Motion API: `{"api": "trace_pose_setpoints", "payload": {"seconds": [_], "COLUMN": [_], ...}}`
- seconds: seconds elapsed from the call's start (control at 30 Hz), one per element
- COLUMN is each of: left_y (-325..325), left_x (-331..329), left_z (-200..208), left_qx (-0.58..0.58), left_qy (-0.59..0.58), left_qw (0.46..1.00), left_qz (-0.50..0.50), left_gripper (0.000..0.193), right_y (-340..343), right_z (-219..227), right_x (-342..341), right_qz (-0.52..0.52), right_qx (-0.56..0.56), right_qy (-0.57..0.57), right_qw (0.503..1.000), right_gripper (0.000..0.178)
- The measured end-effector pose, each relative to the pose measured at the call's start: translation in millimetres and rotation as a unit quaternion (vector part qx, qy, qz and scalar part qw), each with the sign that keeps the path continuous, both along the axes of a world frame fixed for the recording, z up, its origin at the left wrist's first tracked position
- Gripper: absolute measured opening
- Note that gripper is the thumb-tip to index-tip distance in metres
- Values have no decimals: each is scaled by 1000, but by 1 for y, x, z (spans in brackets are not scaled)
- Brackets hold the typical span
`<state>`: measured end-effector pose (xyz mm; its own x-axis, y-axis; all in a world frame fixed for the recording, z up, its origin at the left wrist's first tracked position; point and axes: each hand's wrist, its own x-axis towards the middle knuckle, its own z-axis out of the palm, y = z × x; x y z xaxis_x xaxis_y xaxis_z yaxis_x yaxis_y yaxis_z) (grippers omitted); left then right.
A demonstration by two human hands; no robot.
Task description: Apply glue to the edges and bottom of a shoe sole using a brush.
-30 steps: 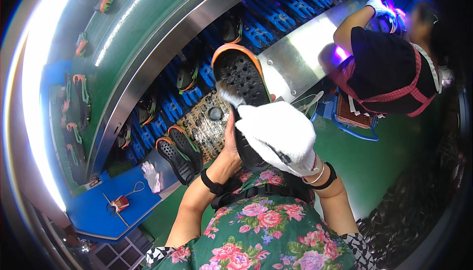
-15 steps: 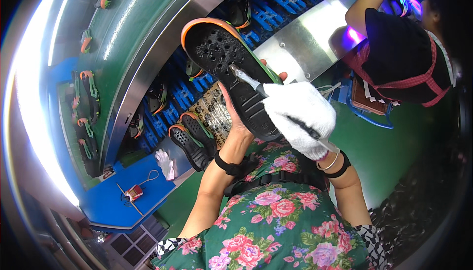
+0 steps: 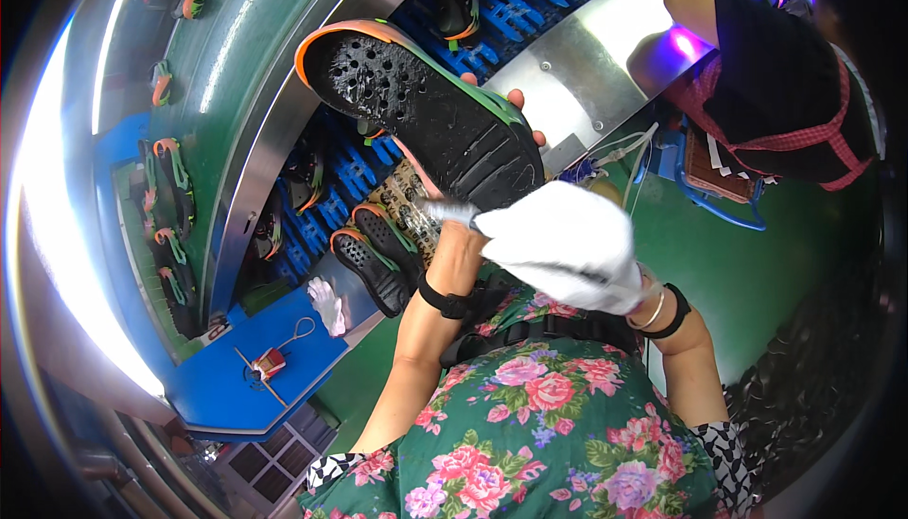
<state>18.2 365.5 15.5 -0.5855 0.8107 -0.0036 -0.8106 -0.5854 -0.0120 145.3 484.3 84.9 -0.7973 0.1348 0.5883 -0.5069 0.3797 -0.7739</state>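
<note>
My left hand (image 3: 516,100) grips a clog (image 3: 435,117) from beneath, its fingertips curling over the green edge. The clog's black inside faces up, toe toward the upper left. Its rim runs from orange at the toe to green at the heel, and the holed toe part looks glossy. In a white glove, my right hand (image 3: 563,240) is closed round a small brush (image 3: 450,210). The brush is smeared by motion, just below the clog's heel end and over my left wrist; whether it touches the clog I cannot tell.
Beside my left forearm lie two similar clogs (image 3: 371,268). A blue table (image 3: 222,391) at left carries a small red object (image 3: 269,364), with a pale glove (image 3: 326,306) at its edge. Beyond are a blue-slatted conveyor (image 3: 530,8) and a green belt (image 3: 236,55) bearing clogs. A co-worker (image 3: 776,93) works at right.
The brush has come off the clog's middle and dropped toward my left wrist. The clog has shifted a little up and left and tilted. More of its toe part looks glossy.
</note>
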Motion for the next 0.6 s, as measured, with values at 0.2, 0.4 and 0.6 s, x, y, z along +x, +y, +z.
{"api": "trace_pose_setpoints", "payload": {"seconds": [0.2, 0.4, 0.6], "left_y": [-6, 1, -1], "left_x": [-8, -5, 1], "left_z": [-3, 1, 10], "left_qx": [-21, 38, -16], "left_qy": [-6, -17, -25], "left_qw": [1000, 999, 998], "left_qz": [1, 32, 50], "left_gripper": [94, 94, 101], "right_y": [3, 16, 4], "right_z": [-6, -6, -3], "right_x": [4, 8, 19], "right_qz": [-30, 27, 24], "right_qx": [57, -172, -47], "right_qy": [-4, -86, -62], "right_qw": [998, 981, 997], "right_gripper": [28, 19, 22]}}
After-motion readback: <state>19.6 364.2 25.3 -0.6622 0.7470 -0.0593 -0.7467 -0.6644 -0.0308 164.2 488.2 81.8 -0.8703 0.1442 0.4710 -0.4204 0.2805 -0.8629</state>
